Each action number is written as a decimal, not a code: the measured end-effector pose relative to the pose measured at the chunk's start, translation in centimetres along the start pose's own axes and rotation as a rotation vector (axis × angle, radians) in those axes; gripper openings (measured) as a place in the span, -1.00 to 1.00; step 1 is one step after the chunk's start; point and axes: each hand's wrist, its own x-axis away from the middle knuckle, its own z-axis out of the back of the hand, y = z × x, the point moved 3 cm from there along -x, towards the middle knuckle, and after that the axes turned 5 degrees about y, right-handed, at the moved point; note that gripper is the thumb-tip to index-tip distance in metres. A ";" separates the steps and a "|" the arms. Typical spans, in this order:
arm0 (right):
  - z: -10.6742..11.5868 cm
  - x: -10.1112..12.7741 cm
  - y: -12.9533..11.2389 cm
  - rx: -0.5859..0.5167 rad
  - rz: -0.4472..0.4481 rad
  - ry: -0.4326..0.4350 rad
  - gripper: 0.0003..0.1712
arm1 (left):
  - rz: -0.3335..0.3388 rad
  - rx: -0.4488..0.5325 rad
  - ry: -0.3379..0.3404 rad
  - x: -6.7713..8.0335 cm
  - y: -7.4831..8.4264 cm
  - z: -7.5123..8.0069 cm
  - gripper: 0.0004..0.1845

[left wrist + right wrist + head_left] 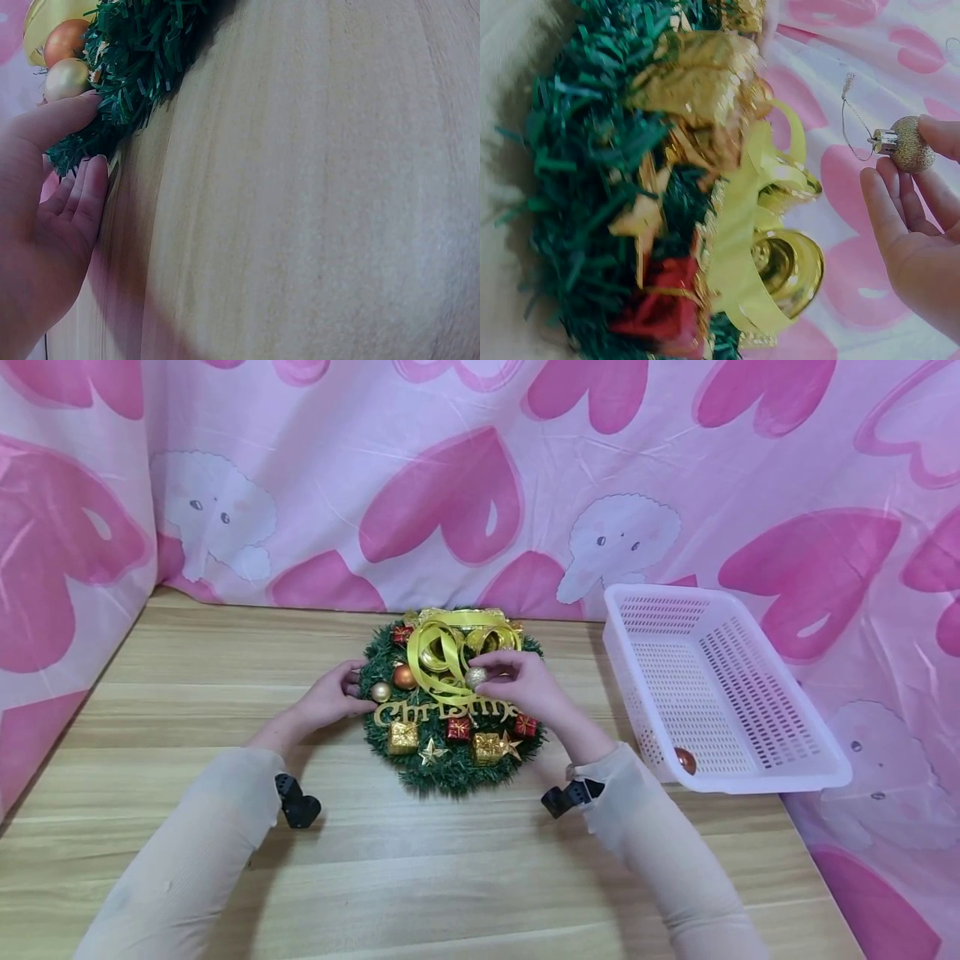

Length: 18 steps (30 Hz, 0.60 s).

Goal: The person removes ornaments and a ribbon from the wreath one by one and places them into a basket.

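- The right hand [525,689] pinches a small glittery gold bauble [913,144] between fingertips and thumb; this grip is closed on the ball, and the hanging loop of wire trails free towards the wreath.
- In the head view the gold bauble sits just above the middle of the wreath [450,760], beside the yellow ribbon bow [442,652], lifted clear of the green needles.
- The white basket [720,693] lies to the right of that grip, on the right hand's own side, near the wreath but apart from it; a copper ball [685,761] lies in its near corner.
- The left hand [330,697] is the farther one from the basket. Its grip is spread, fingers straight, thumb touching the wreath's left rim and the fingers lying on the counter [450,877].
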 end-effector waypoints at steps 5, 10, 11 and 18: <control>1.6 0.4 -0.5 0.024 -0.008 0.022 -0.55 | 0.003 -0.009 0.001 0.0 0.0 0.0 -0.09; 3.7 0.9 -1.3 0.057 -0.018 0.074 -0.52 | 0.045 -0.030 -0.014 -0.3 -0.1 -0.1 -0.10; 4.2 0.9 -1.4 0.068 -0.020 0.088 -0.52 | 0.042 -0.036 -0.014 -0.3 -0.1 -0.1 -0.10; 7.0 1.2 -1.5 0.068 -0.002 0.168 -0.53 | 0.033 -0.046 0.002 -0.4 -0.3 -0.2 -0.11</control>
